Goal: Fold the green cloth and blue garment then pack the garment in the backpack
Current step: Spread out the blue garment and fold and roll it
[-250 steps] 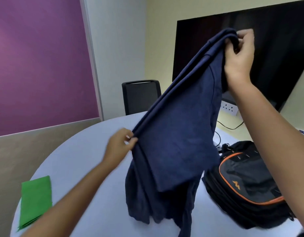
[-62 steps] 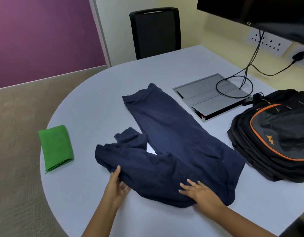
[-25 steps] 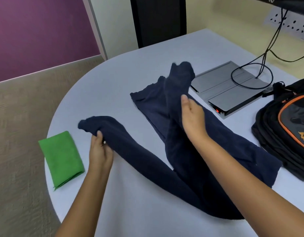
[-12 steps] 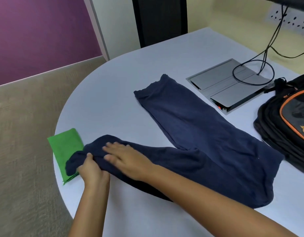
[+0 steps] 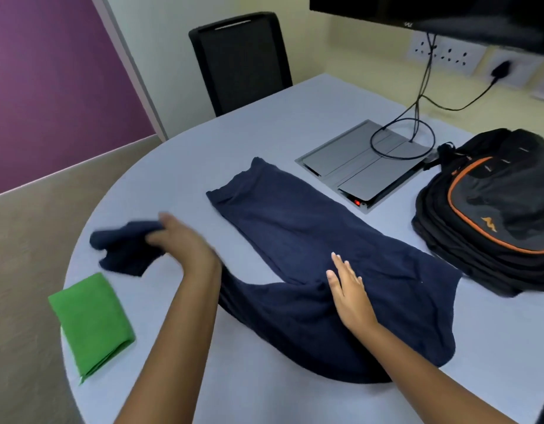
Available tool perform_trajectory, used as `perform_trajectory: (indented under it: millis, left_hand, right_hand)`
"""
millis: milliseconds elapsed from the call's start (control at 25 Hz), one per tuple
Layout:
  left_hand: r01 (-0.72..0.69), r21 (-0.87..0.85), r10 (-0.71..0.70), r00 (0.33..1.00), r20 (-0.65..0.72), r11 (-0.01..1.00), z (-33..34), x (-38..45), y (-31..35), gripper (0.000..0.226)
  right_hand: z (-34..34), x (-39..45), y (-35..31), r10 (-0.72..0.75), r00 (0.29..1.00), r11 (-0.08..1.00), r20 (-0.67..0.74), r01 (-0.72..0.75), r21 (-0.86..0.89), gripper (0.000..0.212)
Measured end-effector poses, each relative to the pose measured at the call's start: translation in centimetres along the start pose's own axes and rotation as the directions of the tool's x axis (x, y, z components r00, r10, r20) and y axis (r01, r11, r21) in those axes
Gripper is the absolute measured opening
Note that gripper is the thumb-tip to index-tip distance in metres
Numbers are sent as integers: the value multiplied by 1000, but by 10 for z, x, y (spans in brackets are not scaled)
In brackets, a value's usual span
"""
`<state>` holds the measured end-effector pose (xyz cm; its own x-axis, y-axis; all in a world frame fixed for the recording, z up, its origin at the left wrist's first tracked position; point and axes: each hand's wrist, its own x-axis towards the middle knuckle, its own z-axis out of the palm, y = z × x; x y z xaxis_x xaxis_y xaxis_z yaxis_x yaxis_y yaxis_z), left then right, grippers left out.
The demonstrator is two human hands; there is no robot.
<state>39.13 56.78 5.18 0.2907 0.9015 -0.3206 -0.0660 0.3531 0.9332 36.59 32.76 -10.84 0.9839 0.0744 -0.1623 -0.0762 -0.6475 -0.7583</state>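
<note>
The blue garment (image 5: 319,255), which looks like a pair of trousers, lies on the round desk (image 5: 295,123) at the frame's centre, one leg running from upper left toward lower right, the other bending off to the left. The left hand (image 5: 185,243) sits at that left leg's bunched end; motion blur hides whether its fingers pinch it, so I cannot tell. The right hand (image 5: 349,292) presses flat, fingers straight, near the crotch. The folded green cloth (image 5: 90,319) lies lower left, the black-and-orange backpack (image 5: 491,209) at right, bearing a small orange logo I cannot read.
</note>
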Motion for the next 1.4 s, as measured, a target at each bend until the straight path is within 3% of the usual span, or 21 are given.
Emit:
perform_trajectory:
  millis: [80, 120, 200, 280, 400, 440, 480, 560, 600, 680, 760, 840, 960, 1080, 1240, 1400]
  left_hand:
    - [-41, 112, 14, 972, 233, 993, 61, -5, 11, 48]
    - [-50, 142, -10, 920, 392, 989, 87, -9, 16, 51]
    - [-136, 261, -79, 735, 674, 956, 123, -15, 14, 63]
    - [-279, 384, -143, 615, 775, 880, 132, -9, -5, 67]
    - [-506, 437, -104, 558, 823, 744, 103, 9, -55, 59]
    - [-626, 446, -122, 490, 863, 640, 87, 16, -76, 58]
    - [-761, 442, -201, 395, 896, 475, 68, 20, -97, 59]
    - [-963, 260, -463, 198, 864, 75, 35, 27, -138, 76]
    - [-987, 149, -565, 160, 810, -66, 22, 29, -155, 84]
    - [-973, 100, -647, 212, 732, -207, 0, 28, -176, 75]
    - [-957, 153, -637, 278, 719, -245, -11, 27, -185, 69]
    - [-953, 156, -622, 290, 727, -261, -15, 25, -190, 87]
    - [-954, 178, -601, 291, 744, -241, -16, 24, -195, 132]
    - [-953, 186, -594, 295, 748, -240, -17, 21, -193, 136]
    - [-950, 188, -586, 302, 752, -248, -25, 15, -190, 128]
    - [-945, 233, -594, 326, 735, -231, -56, -9, -193, 84]
  right_hand:
    - [-18, -4, -7, -1, 998, 995, -62, 7, 98, 51]
    - [-28, -6, -11, 4, 995, 991, -101, 10, 135, 50]
    - [-47, -11, -17, 29, 983, 981, -181, 7, 195, 50]
    - [-54, -16, -13, 18, 977, 990, -210, 12, 140, 51]
    - [-40, -32, 7, -180, 972, 970, -153, 149, -192, 56]
    - [-29, -39, 13, -235, 970, 938, -56, 211, -276, 58]
    - [-16, -44, 17, -274, 960, 897, 56, 276, -346, 59]
    - [7, -39, 23, -298, 923, 797, 242, 380, -470, 60]
    - [12, -30, 20, -245, 924, 777, 292, 368, -511, 62]
    - [12, -11, 16, -72, 948, 739, 310, 259, -622, 71]
    - [7, 4, 27, -53, 928, 692, 369, 301, -656, 74]
    - [8, 1, 37, -86, 918, 703, 387, 332, -629, 73]
    - [18, 2, 44, 13, 925, 707, 381, 261, -657, 72]
    - [13, 4, 45, -84, 897, 675, 434, 372, -637, 88]
    - [-2, -3, 43, -85, 836, 652, 542, 458, -605, 108]
    - [-23, -17, 58, -96, 776, 646, 624, 526, -554, 106]
